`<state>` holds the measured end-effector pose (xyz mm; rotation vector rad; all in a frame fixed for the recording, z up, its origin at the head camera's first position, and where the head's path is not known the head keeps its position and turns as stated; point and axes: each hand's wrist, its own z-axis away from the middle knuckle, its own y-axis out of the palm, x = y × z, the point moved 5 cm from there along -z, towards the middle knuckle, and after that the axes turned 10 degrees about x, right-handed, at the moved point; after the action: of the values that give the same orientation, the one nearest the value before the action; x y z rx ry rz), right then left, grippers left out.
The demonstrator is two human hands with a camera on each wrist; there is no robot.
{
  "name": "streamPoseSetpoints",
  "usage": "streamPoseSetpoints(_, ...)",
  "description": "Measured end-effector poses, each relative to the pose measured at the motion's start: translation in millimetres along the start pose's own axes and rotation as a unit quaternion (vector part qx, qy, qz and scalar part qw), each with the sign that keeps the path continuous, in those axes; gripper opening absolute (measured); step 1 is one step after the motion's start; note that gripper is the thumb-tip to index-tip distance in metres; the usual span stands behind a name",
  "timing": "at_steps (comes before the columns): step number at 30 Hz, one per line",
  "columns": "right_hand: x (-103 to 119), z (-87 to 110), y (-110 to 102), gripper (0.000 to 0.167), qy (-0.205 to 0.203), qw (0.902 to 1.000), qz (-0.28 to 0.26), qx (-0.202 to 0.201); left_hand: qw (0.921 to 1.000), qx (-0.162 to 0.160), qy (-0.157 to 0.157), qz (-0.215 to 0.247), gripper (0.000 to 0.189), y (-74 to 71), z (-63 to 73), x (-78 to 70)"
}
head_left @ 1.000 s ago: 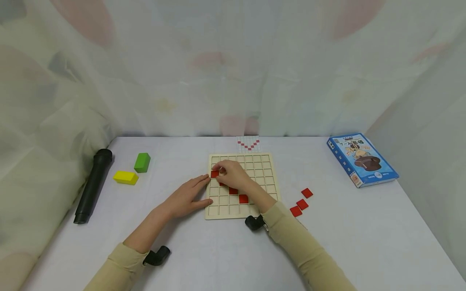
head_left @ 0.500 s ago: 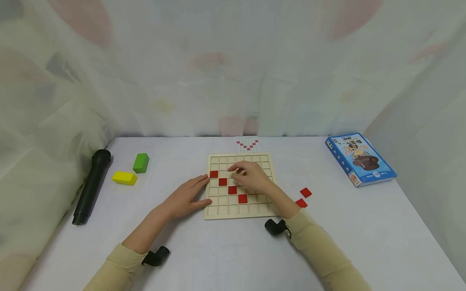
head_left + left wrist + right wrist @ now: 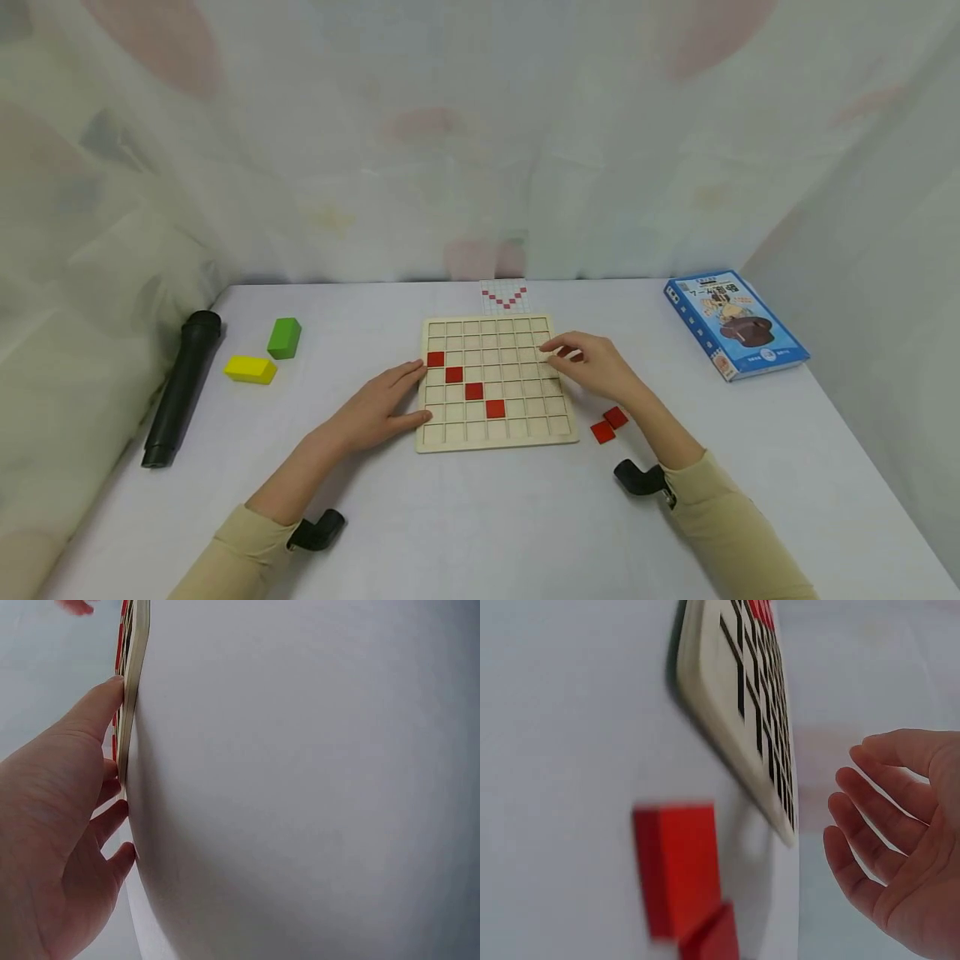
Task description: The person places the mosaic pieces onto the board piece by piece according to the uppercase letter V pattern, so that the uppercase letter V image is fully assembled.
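Resting straight-fingered against the left edge of the grid board (image 3: pixel 492 372), the left hand (image 3: pixel 375 408) presumably steadied it on the worktop (image 3: pixel 450 517). Well apart, the right hand (image 3: pixel 588 364) hung, loosely bent and apparently empty, over the right edge; red tiles (image 3: pixel 603 432) lay near that side, perhaps for easy reach.

Left hand (image 3: pixel 375 410): fingers (image 3: pixel 400 377) extended, thumb (image 3: pixel 411 419) apart; right hand (image 3: pixel 596 365): fingers (image 3: pixel 866 835) loosely curved.
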<state>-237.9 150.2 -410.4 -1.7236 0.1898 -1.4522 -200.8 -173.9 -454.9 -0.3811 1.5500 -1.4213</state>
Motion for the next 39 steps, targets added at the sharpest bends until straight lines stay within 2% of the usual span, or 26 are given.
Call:
streamPoseSetpoints(7,-26.4,30.8,-19.9,0.024,0.026,0.9995,0.016,-0.013,1.0000,0.004,-0.003,0.005,0.081,-1.2,0.8,-1.6)
streamPoseSetpoints(15,-53.7,63.1,-32.0,0.024,0.052,0.9981,0.032,0.011,1.0000,0.006,-0.006,0.005,0.081,-1.3,1.0,-2.3)
streamPoseSetpoints(20,-60.7,76.1,-34.5,0.028,0.039,0.9980,0.047,0.020,0.9999,0.007,-0.010,0.009,0.081,-1.0,1.7,-1.9)
streamPoseSetpoints(27,-62.6,80.4,-34.5,0.033,0.023,0.9972,0.066,0.029,0.9999,0.008,-0.011,0.006,0.083,0.6,0.4,0.2)
streamPoseSetpoints(39,-65.5,69.7,-31.7,0.033,0.012,0.9950,0.099,0.013,0.9999,0.009,-0.011,0.005,0.083,1.9,-0.7,1.8)
